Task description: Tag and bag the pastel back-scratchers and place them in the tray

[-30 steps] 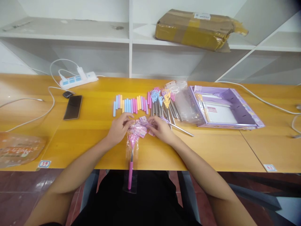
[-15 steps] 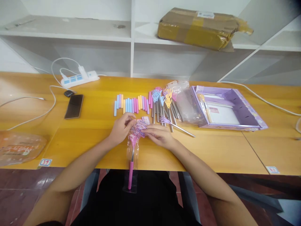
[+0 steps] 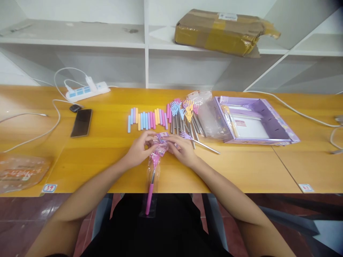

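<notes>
A pink back scratcher (image 3: 150, 192) lies in a clear bag, its handle over the table's front edge towards my lap. My left hand (image 3: 140, 149) pinches the crumpled top of the bag and printed cards (image 3: 161, 137) there. From the other side my right hand (image 3: 182, 149) has its fingers closed on the same cards and plastic. Behind the hands, short coloured tubes (image 3: 146, 120) lie in a row. Right of them is a pile of hand-shaped scratcher heads on metal rods (image 3: 187, 114). A purple scratcher (image 3: 200, 142) lies just beyond my right hand.
Clear bags (image 3: 211, 117) lie beside a purple tray (image 3: 278, 141) at the right. A phone (image 3: 81, 122), a power strip (image 3: 88, 91) with white cables and an orange printed bag (image 3: 24, 171) are at the left. A taped carton (image 3: 217, 34) rests on the shelf.
My fingers have shifted on the cards, and a card now stands up between them. The view has moved slightly to the right. The bagged scratcher still hangs below my hands.
</notes>
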Motion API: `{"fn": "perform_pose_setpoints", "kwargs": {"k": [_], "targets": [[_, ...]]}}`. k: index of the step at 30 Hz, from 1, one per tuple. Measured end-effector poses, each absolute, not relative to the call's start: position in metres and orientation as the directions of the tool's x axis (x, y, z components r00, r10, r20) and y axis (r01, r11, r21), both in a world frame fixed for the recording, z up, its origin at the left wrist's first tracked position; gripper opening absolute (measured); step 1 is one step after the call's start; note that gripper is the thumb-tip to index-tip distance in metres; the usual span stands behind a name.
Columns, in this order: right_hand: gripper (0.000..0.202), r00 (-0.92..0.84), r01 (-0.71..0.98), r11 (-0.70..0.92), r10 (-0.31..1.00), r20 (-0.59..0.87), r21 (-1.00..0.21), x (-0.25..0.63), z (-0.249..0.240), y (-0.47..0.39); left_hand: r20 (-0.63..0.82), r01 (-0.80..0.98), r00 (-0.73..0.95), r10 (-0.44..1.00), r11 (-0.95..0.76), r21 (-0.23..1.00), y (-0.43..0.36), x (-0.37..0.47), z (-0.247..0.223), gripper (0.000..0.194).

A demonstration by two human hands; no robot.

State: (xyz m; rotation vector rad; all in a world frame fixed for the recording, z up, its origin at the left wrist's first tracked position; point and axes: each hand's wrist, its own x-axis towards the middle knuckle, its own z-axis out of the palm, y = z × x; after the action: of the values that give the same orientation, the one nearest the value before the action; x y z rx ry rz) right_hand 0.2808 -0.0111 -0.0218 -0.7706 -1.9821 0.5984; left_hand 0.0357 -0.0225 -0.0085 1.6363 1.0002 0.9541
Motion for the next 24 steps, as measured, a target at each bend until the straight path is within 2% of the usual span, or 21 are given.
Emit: {"fn": "perform_pose_setpoints", "kwargs": {"k": [5,13,19,24], "targets": [[0.025,-0.339,0.324,0.672,0.739,0.582,-0.666,0.280,-0.023,-0.011,0.105,0.228,0.351,0.930,-0.194,0.954,-0.024,0.037,-0.004,0.039],[0.024,-0.407,0.322,0.703,0.708,0.578,-0.634,0.283,-0.021,-0.009,0.125,0.222,0.347,0.930,-0.211,0.952,-0.024,0.037,-0.005,0.037],[0.041,-0.402,0.333,0.611,0.781,0.477,-0.718,0.285,-0.032,-0.012,0.126,0.239,0.340,0.932,-0.216,0.947,-0.025,0.038,-0.001,0.037],[0.054,-0.440,0.348,0.613,0.775,0.453,-0.710,0.287,-0.034,-0.012,0.122,0.243,0.340,0.932,-0.213,0.946,-0.025,0.037,-0.003,0.037]]}}
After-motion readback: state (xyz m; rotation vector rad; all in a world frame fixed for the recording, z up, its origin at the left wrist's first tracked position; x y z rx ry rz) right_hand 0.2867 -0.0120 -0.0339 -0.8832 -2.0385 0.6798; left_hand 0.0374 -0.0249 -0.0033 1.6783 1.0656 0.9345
